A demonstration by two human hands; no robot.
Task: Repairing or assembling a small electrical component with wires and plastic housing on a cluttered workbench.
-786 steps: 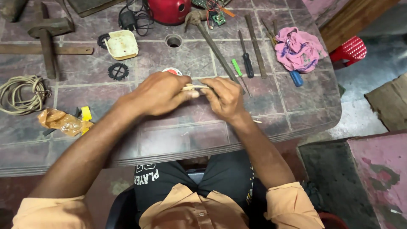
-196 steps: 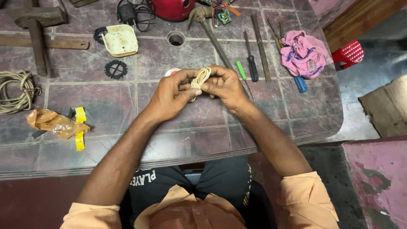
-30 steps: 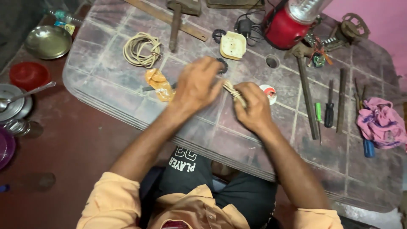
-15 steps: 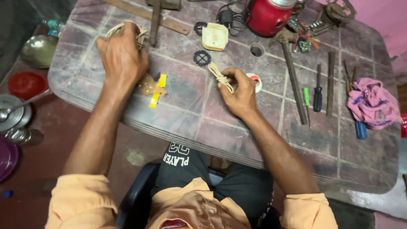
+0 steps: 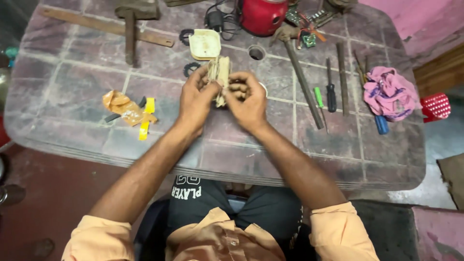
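Observation:
Both my hands meet over the middle of the tiled table point(image 5: 72, 87) and grip a bundle of pale tan cord point(image 5: 220, 77) held upright between them. My left hand point(image 5: 195, 99) pinches the bundle's left side. Its right side and lower end are held by my right hand point(image 5: 247, 99). A round white and red item lies on the table behind my right hand, mostly hidden.
A crumpled orange wrapper with yellow tape point(image 5: 126, 108) lies left. A cream square box point(image 5: 205, 44), black gear rings point(image 5: 189, 69), a red appliance point(image 5: 263, 14), a wooden tool point(image 5: 129, 29), metal rods and screwdrivers point(image 5: 331, 92) and a pink cloth point(image 5: 389, 94) sit behind and right.
My left hand reached far left to the coil of cord, then came back to the middle. Both hands now hold a thicker bundle; the coil is no longer on the table.

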